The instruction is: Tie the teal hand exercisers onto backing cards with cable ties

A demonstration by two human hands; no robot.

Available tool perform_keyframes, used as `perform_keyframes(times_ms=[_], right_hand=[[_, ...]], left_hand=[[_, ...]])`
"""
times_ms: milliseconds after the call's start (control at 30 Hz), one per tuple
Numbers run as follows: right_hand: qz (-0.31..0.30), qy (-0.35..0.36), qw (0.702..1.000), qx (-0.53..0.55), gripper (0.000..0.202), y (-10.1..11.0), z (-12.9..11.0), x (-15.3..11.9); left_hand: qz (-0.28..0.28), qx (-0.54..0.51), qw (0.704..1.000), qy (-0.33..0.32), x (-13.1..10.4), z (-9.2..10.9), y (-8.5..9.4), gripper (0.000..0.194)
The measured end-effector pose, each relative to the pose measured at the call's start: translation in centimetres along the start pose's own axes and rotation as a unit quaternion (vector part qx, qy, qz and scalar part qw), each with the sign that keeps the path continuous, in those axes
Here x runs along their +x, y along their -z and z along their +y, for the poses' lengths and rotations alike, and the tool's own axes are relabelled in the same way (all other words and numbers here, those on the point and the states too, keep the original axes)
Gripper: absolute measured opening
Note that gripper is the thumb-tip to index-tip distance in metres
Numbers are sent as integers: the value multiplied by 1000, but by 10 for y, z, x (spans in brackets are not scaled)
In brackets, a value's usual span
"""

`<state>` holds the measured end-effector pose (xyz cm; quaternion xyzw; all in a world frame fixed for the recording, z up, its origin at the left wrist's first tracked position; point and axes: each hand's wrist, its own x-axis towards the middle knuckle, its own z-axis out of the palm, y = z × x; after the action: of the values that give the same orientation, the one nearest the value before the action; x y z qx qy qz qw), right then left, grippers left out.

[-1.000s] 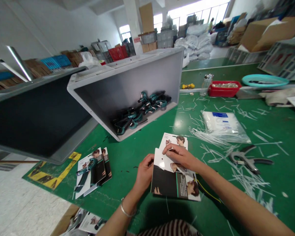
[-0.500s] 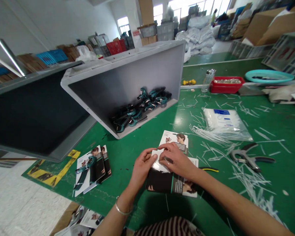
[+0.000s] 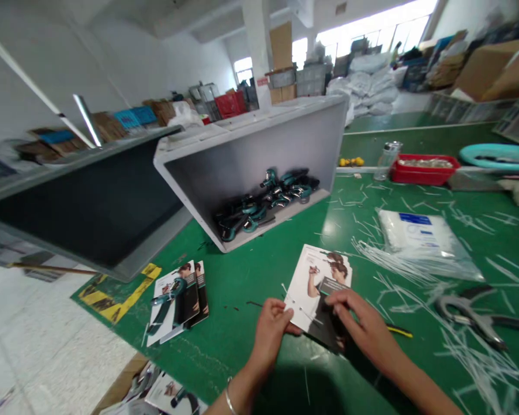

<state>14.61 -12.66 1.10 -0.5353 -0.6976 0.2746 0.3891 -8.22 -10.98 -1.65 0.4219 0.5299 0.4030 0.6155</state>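
Observation:
My left hand (image 3: pixel 277 320) grips the lower left edge of a printed card (image 3: pixel 305 288), thumb on top. White ties stick out of holes in this card, which lies over another card. Over the card's right side is my right hand (image 3: pixel 348 308), its fingers bent and apart, with nothing visible between them. To the left, a teal-handled tool (image 3: pixel 168 302) lies on a card, with further cards (image 3: pixel 202 291) beside it. Several similar tools (image 3: pixel 268 202) are heaped inside a tipped grey crate (image 3: pixel 285 124).
A bag of white ties (image 3: pixel 419 233), loose ties (image 3: pixel 389 259) and grey-black pliers (image 3: pixel 476 317) lie to the right. Behind them are a red tray (image 3: pixel 424 173), a glass jar (image 3: pixel 388 161) and a turquoise basin (image 3: pixel 497 157). A dark crate (image 3: pixel 86 202) leans at the left.
The cards have turned upright and are stacked together, with ties now showing through the front one. My right hand has moved away from my left. The camera view has shifted.

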Motion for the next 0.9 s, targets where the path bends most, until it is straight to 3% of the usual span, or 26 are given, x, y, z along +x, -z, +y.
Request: perform_keyframes(times_ms=[67,133,200,233,267,300,400,500,633,733,800,900], right_hand=[[-56,34,998,10,20,-13,7,-10],[-57,49,997,1,22,-15,13,-15],[-8,49,998,-36,23,-8,19,-22],[22,50,996,-67,22,-3,24,-29],[48,53,992,-106,23,0,29,-38],[67,58,985,-150,28,2,35,-50],[87,61,952,-288,49,-1,58,-90],[76,33,925,-372,50,3,81,-114],[82,-23,916,-391,45,42,98,-113],[114,-23,922,-369,41,58,87,-106],[111,-13,938,-328,44,45,66,-103],[43,-1,960,-276,56,1,34,-95]], left_hand=[[-4,121,991,-55,5,4,5,26],[42,262,952,-155,24,20,21,21],[113,405,875,-239,55,45,47,19],[147,490,821,-255,74,57,62,18],[175,576,759,-245,94,69,75,19],[194,606,735,-234,114,79,87,21],[230,645,702,-194,167,94,105,29],[254,669,679,-162,199,94,103,33],[259,692,652,-171,209,91,99,36],[232,708,634,-204,197,87,102,35],[212,720,622,-224,183,79,101,30],[189,717,608,-285,162,64,94,25]])
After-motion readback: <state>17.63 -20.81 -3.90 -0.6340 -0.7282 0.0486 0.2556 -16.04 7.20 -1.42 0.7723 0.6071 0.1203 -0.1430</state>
